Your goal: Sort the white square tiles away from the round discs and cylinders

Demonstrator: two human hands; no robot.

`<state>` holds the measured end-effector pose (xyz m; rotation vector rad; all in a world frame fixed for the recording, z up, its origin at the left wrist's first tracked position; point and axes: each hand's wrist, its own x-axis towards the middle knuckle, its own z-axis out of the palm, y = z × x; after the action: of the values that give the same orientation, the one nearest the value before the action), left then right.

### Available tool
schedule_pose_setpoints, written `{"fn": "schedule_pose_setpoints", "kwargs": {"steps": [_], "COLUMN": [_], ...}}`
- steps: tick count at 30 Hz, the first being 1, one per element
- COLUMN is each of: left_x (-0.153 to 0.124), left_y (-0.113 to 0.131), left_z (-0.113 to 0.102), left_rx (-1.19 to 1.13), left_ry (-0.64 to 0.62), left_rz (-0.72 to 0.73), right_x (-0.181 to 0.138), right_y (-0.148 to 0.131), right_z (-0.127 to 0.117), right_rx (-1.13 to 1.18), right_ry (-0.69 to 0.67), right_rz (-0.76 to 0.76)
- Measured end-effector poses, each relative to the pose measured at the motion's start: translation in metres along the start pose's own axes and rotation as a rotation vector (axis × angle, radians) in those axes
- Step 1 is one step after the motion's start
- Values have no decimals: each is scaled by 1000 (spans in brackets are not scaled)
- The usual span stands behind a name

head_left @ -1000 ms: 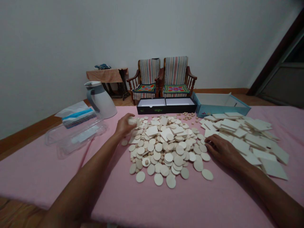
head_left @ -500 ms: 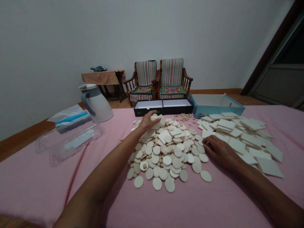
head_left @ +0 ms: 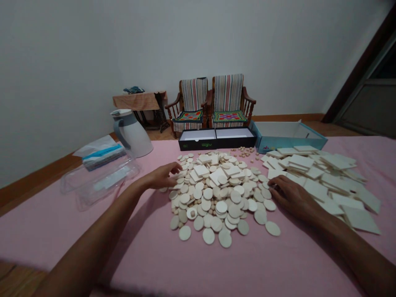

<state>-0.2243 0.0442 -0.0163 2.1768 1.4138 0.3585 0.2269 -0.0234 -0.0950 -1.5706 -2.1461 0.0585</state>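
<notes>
A heap of pale wooden discs [head_left: 216, 202], with some small square tiles on top, lies in the middle of the pink cloth [head_left: 173, 255]. My left hand [head_left: 162, 177] rests at the heap's left edge, fingers stretched toward the discs, nothing held. My right hand [head_left: 291, 196] lies flat at the heap's right edge, fingertips on the discs, beside a spread of larger square wooden tiles [head_left: 321, 177].
A white jug [head_left: 131, 134] and a clear plastic box [head_left: 99, 179] with packets stand at the left. A black two-part box [head_left: 216, 138] and a blue box [head_left: 287, 136] sit at the table's far edge. Two striped armchairs [head_left: 213, 103] stand behind.
My left hand went from the heap's far left edge, to its top with a square tile, and has come back empty to the left edge. My right hand stayed put.
</notes>
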Motion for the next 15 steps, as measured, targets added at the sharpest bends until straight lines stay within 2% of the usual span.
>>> {"fn": "schedule_pose_setpoints", "kwargs": {"steps": [2,5,9,12,15], "left_x": [-17,-26,-16,-4,4], "left_y": [-2,0,4,4,2], "left_z": [2,12,17,15,17], "left_rx": [150,313,358,355,370], "left_ry": [-90,-71,-76,-120,-92], "left_rz": [-10,20,77,67,49], "right_x": [0,-1,-1,-1,-1], "right_y": [0,1,2,4,4], "right_z": [0,1,2,3,4], "right_rx": [-12,-26,-19,-11,-16], "right_ry": [-1,-11,-15,-20,-27], "right_rz": [2,5,0,6,3]}}
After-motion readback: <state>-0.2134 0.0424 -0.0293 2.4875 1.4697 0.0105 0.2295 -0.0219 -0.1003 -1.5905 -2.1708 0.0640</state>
